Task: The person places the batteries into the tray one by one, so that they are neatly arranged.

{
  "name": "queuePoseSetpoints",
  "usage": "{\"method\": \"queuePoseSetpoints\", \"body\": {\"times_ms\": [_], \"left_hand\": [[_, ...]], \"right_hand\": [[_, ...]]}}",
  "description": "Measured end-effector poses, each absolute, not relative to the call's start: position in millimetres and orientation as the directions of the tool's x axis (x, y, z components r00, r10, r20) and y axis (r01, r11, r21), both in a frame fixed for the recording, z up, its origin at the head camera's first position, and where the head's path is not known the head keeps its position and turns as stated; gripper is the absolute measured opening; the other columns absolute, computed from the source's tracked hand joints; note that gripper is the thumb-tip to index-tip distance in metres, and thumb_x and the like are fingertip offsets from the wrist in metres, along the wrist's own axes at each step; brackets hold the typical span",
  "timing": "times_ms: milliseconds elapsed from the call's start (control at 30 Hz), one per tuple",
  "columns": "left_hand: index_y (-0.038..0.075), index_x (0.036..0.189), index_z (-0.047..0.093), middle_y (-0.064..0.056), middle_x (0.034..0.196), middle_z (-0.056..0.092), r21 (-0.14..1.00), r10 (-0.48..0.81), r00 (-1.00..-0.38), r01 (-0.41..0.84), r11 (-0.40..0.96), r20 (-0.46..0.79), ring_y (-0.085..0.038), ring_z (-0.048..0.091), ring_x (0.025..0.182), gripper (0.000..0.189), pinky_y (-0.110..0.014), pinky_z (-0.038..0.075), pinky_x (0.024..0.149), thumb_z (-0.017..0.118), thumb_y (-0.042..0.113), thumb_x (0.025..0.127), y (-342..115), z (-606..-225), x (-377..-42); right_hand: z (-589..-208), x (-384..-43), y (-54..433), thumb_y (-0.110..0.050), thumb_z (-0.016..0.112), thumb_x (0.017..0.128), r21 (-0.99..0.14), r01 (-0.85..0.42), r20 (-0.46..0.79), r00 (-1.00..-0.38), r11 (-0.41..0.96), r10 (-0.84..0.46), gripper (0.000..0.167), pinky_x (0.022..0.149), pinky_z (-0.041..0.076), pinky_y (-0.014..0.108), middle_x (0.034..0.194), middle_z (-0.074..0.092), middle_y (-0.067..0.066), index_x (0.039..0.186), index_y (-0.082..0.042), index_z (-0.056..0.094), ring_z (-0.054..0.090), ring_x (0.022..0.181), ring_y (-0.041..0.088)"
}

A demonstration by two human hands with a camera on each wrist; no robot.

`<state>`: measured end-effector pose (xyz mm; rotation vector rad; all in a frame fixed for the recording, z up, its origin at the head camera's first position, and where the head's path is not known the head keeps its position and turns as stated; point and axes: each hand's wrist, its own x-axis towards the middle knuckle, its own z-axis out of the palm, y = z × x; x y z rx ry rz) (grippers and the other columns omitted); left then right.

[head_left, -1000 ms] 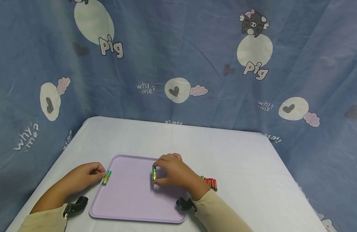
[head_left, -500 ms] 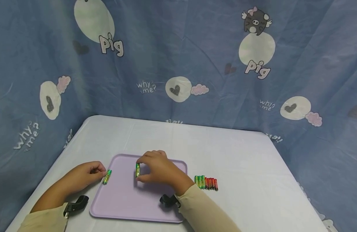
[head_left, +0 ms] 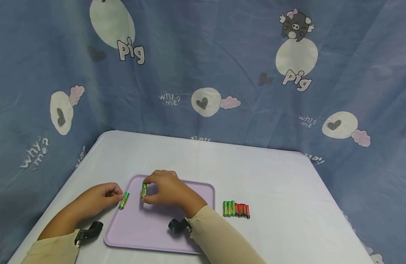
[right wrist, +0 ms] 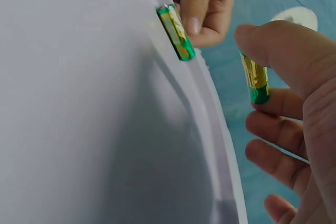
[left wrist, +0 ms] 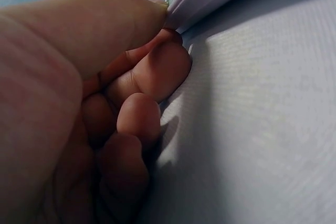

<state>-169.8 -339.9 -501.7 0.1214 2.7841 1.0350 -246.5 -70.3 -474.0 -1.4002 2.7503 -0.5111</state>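
Observation:
My right hand pinches a green-and-gold battery between thumb and fingertip, above the left part of the lilac tray. In the right wrist view that battery shows between thumb and index finger, the other fingers spread loosely below. A second green-and-gold battery lies slanted along the tray's left rim. Beside it, my left hand has its fingers curled, with thumb and index finger at the tray's edge. The left wrist view shows just a sliver of the battery past the thumb.
Right of the tray, several green batteries and several red batteries lie side by side in a row. A white cloth covers the table. Behind it hangs a blue curtain with pig prints.
My right hand has moved left across the tray with its battery, toward the left rim, uncovering the row of batteries on the right. The left hand stays at the tray's edge.

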Motion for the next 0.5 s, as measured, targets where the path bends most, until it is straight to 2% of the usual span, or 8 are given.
{"method": "queuePoseSetpoints", "body": {"times_ms": [267,500], "left_hand": [[0.019,0.097,0.068,0.004,0.084,0.061,0.662,0.152,-0.982,0.040,0.748,-0.112,-0.011,0.053,0.079,0.014,-0.029,0.040,0.069,0.072,0.031,0.099,-339.0,-503.3,-171.5],[0.019,0.096,0.068,0.006,0.084,0.062,0.666,0.162,-0.983,0.063,0.743,-0.088,-0.008,0.053,0.078,0.012,-0.027,0.041,0.069,0.072,0.030,0.099,-341.3,-504.4,-168.8]], "right_hand": [[-474.3,-239.3,-92.9,-0.052,0.084,0.083,-0.299,-0.735,0.061,-0.651,0.608,-0.757,0.047,0.085,0.048,0.017,0.105,0.062,-0.018,0.121,-0.027,0.072,0.056,0.094,-0.002],[-480.4,-228.5,-108.5,-0.059,0.083,0.082,-0.173,-0.732,0.021,-0.672,0.659,-0.740,0.047,0.075,0.047,0.020,0.097,0.058,-0.016,0.115,-0.028,0.072,0.054,0.085,0.002]]}}
